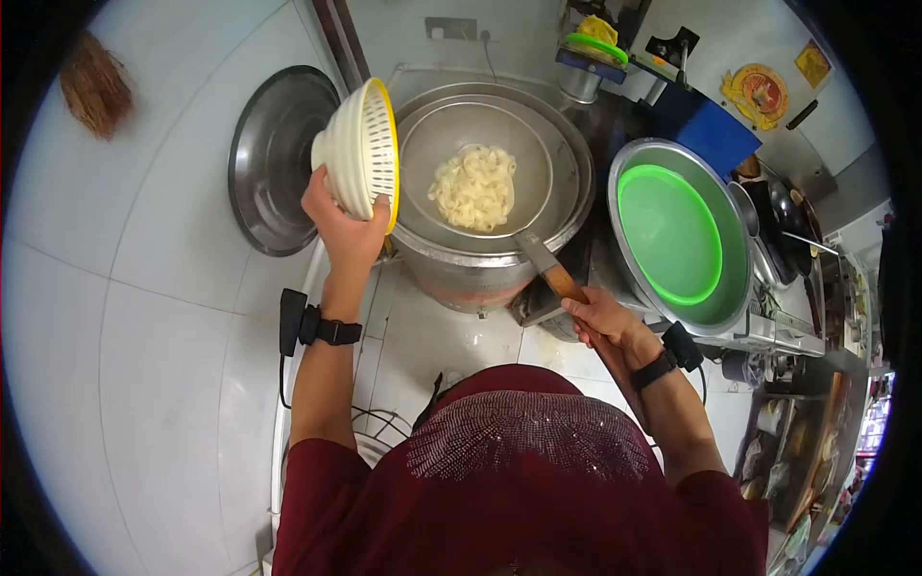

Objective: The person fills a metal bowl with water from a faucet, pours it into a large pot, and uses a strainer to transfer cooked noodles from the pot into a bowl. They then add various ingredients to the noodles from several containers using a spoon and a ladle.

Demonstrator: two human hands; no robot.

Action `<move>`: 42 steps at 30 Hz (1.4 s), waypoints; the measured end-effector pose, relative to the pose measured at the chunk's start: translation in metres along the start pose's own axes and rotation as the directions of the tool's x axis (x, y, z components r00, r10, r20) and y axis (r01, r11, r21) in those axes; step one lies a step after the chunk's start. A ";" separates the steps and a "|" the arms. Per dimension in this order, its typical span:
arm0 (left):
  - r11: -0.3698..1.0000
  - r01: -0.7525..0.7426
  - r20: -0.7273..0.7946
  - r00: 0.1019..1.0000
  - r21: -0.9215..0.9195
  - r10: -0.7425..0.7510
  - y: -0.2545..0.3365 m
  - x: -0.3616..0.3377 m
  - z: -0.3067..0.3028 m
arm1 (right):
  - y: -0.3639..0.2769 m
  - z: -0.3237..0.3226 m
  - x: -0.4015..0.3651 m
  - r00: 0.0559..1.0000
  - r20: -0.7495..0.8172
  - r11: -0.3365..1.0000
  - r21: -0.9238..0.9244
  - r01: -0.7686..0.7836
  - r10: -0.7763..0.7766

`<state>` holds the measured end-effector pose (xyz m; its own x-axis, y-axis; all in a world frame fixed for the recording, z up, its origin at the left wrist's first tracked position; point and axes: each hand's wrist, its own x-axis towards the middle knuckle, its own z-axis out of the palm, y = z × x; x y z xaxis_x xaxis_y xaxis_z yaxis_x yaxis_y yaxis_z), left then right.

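My left hand [348, 223] grips a cream plastic colander [348, 158] with a yellow rim, tilted on its side at the left edge of a large metal pot [451, 252]. The colander's inside faces right, and most of it is hidden from me. In my right hand [607, 322] is the wooden handle of a wide mesh strainer [432, 134], its fingers wrapped round the wood. The strainer's round bowl lies over the pot's mouth. Pale, curled pieces of food [473, 189], perhaps dumplings or noodles, sit in a heap in the mesh.
A large metal basin [740, 278] with a green sieve [669, 230] stands to the right. Against the left wall leans a round metal lid [259, 163]. A blue box [706, 130] is at the back right, and pans [788, 216] lie beyond the basin.
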<state>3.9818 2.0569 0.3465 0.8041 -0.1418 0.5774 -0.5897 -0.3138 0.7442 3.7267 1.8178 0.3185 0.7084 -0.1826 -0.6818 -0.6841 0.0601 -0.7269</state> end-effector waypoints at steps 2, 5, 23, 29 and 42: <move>0.998 -0.036 -0.041 0.999 -0.056 0.033 -0.003 -0.003 0.001 | 0.003 0.002 -0.006 1.000 0.004 0.999 0.044 0.000 0.000; 0.987 0.000 -0.075 0.997 -0.163 -0.012 -0.007 -0.004 -0.008 | -0.009 0.005 -0.028 1.000 -0.010 0.997 0.072 0.020 -0.019; 0.803 0.408 0.100 0.908 -0.434 -0.407 -0.032 -0.032 -0.022 | -0.018 0.023 -0.065 0.954 -0.280 0.992 -0.098 0.080 -0.104; 0.803 0.410 0.080 0.905 -0.432 -0.419 -0.026 -0.042 -0.016 | 0.014 0.009 -0.031 0.979 -0.196 0.997 -0.076 0.034 -0.048; 0.127 0.583 0.335 0.617 -0.802 -0.712 0.010 -0.048 0.045 | -0.066 -0.010 -0.079 0.762 -0.345 0.776 -0.550 0.309 -0.548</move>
<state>3.9403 2.0178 0.3111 0.9413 -0.1791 -0.2862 0.3331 0.6306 0.7010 3.7136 1.8185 0.4212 0.8548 -0.5105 -0.0931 -0.4077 -0.5498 -0.7290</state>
